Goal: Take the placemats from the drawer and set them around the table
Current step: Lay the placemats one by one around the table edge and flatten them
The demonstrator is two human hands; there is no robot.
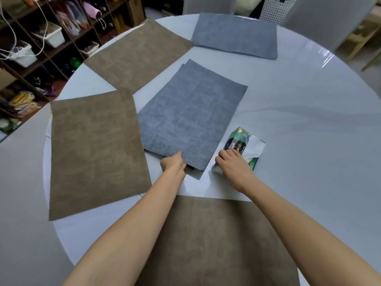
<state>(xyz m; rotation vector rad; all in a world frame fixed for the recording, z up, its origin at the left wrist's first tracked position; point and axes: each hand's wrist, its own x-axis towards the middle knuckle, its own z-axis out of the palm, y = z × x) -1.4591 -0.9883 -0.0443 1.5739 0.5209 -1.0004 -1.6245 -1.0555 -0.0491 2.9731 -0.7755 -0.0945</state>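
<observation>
A round, glossy white desk (309, 104) carries several rectangular fabric placemats with a soft, suede-like nap. Three are taupe brown: the near brown placemat (216, 244) lies under the person's forearms at the desk's front edge, the left brown placemat (97, 153) lies flat along the left rim, and the far-left brown placemat (138, 56) sits further round, its corner touching a blue-grey placemat (235, 35) laid at the far side. In the middle of the desk lies a stack of blue-grey placemats (191, 118), at least two sheets with a woven, denim-like texture, their far corners slightly offset so the lower sheet peeks out.

The left hand (173, 164) pinches the near edge of that stack, thumb on top and fingers tucked beneath, so its grip is narrow and closed on the fabric; the near corner is lifted a little off the desk. The right hand (233, 164) rests just beside the stack on a crumpled, shiny green-and-white wrapper (241, 143) with dark printed panels; its fingers curl down over the packet's near end, holding it against the desk.

Beyond the desk at the left stands a dark wooden shelf unit (51, 48) in cubby compartments, holding white plastic bins (49, 34) and assorted packets. A white perforated basket (276, 9) stands past the far rim.
</observation>
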